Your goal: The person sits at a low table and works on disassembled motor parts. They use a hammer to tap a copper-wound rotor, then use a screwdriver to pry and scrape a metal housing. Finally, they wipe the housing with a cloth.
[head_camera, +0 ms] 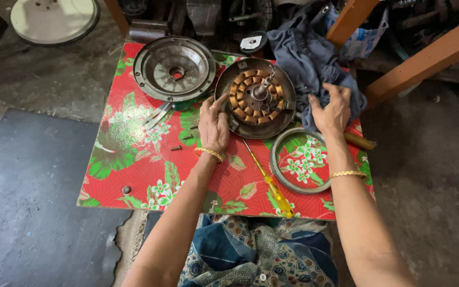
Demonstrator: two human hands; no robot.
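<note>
the motor [255, 98], a round metal housing with a ring of copper coils and a short shaft standing up at its centre, sits near the back of a low table [134, 175] covered in red flowered cloth. the left hand [213, 125] rests on the housing's near left rim, fingers curled loosely over the edge, thumb towards the coils; it grips nothing else. the right hand [331, 110] lies flat and spread on a grey-blue rag [306, 53] bunched just right of the motor, fingers pressing into the cloth rather than closed round it. left of the motor lies a cover [174, 68], a shallow ribbed metal dish, open side up, with only a hole at its middle. a metal ring [278, 169] lies flat in front of the right hand, with bare cloth inside it. a screwdriver [269, 183] with a yellow handle lies between the arms, tip near the motor. tweezers [156, 114] lie under the cover's edge, and a few small screws [176, 148] are scattered on the cloth.
</note>
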